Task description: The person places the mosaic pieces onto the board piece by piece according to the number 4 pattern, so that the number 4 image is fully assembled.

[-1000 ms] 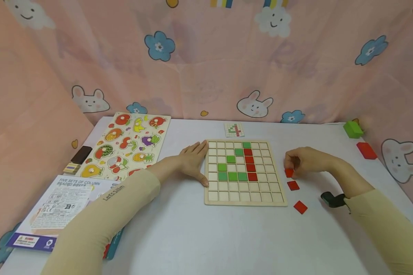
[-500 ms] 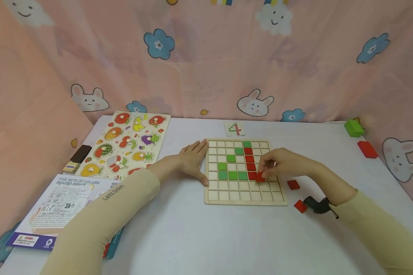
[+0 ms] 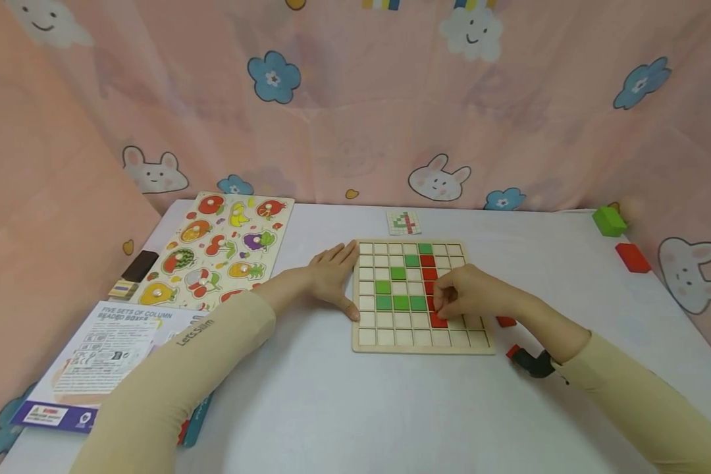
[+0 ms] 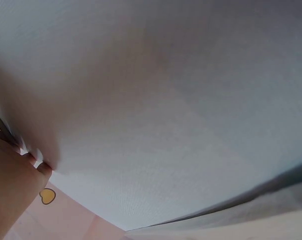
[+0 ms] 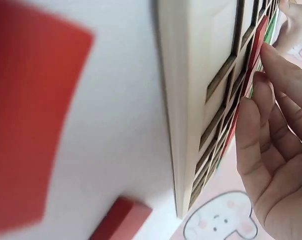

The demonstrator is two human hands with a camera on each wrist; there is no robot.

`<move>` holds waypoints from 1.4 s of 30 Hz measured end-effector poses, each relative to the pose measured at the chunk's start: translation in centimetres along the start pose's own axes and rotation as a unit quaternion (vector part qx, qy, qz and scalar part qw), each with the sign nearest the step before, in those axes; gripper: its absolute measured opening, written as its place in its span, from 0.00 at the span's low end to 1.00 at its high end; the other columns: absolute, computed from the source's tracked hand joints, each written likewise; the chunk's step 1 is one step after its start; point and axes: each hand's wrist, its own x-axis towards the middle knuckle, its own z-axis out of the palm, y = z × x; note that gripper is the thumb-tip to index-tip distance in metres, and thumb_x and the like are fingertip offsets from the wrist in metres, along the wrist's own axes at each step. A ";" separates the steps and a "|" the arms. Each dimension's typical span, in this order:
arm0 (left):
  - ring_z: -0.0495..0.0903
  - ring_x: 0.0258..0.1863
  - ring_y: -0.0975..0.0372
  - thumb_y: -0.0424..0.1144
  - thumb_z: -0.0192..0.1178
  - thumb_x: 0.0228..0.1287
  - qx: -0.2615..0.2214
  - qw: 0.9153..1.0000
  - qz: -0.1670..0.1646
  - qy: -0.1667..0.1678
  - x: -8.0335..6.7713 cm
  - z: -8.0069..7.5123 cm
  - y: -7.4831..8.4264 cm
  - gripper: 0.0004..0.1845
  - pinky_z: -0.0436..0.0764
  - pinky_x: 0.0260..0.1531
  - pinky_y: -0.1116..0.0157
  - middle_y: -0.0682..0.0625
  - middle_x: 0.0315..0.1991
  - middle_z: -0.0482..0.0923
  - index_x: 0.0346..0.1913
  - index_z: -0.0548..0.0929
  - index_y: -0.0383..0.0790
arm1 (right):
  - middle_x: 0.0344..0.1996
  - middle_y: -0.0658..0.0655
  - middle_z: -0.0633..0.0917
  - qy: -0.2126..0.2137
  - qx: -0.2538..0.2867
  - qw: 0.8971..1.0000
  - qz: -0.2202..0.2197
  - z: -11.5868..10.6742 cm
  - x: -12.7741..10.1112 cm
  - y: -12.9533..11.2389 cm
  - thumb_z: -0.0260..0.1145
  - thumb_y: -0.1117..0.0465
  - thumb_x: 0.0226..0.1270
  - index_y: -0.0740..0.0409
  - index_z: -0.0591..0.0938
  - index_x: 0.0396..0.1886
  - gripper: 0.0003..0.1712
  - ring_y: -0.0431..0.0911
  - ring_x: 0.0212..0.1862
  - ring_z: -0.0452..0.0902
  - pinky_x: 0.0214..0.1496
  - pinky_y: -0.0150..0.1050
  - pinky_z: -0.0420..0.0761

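A wooden grid board [image 3: 403, 338] lies on the table with green and red square tiles in several cells. Beside its left edge my left hand [image 3: 334, 278] rests flat, thumb and fingertips touching the frame. My right hand [image 3: 471, 293] reaches over the board's right half, fingers bent, thumb and finger at a red square tile [image 3: 438, 320] at the lower end of the red column. In the right wrist view that red tile [image 5: 259, 37] sits against the fingertip. Another red tile [image 3: 506, 321] is partly covered by the right arm. The left wrist view shows mostly tablecloth and fingertips [image 4: 43, 169].
A small pattern card [image 3: 403, 223] lies behind the board. To the left are a fruit puzzle board [image 3: 213, 253], a white and purple box [image 3: 124, 349] and a dark block [image 3: 140, 266]. Green [image 3: 609, 222] and red [image 3: 632, 257] blocks stand at the far right.
My right hand has carried a red tile from the right side of the table onto the board, at the red column's lower end. The left hand has stayed still.
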 end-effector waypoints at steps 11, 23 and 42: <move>0.27 0.82 0.49 0.75 0.68 0.41 0.005 1.000 -0.001 -0.004 -0.3 -0.3 0.4 0.77 0.38 0.79 0.45 0.45 0.81 0.22 0.79 0.29 0.38 | 0.29 0.50 0.81 -0.022 -0.010 0.996 0.091 -3.3 -3.9 4.1 0.74 0.63 0.55 0.49 0.84 0.32 0.07 0.44 0.37 0.73 0.36 0.33 0.76; 0.28 0.82 0.48 0.74 0.68 0.42 0.013 1.000 -0.005 -0.005 -0.4 -0.4 0.4 0.77 0.40 0.79 0.45 0.45 0.81 0.22 0.79 0.30 0.38 | 0.30 0.51 0.79 -0.069 0.022 0.992 0.105 -3.5 -5.5 6.6 0.80 0.58 0.48 0.51 0.82 0.31 0.14 0.45 0.36 0.73 0.35 0.34 0.76; 0.27 0.82 0.49 0.73 0.70 0.40 0.015 1.000 -0.017 0.000 0.4 0.2 0.1 0.78 0.39 0.79 0.45 0.48 0.81 0.21 0.79 0.28 0.41 | 0.31 0.47 0.86 -0.024 0.078 0.997 -0.015 -0.2 -2.7 0.4 0.74 0.60 0.59 0.51 0.85 0.34 0.05 0.39 0.33 0.80 0.39 0.30 0.82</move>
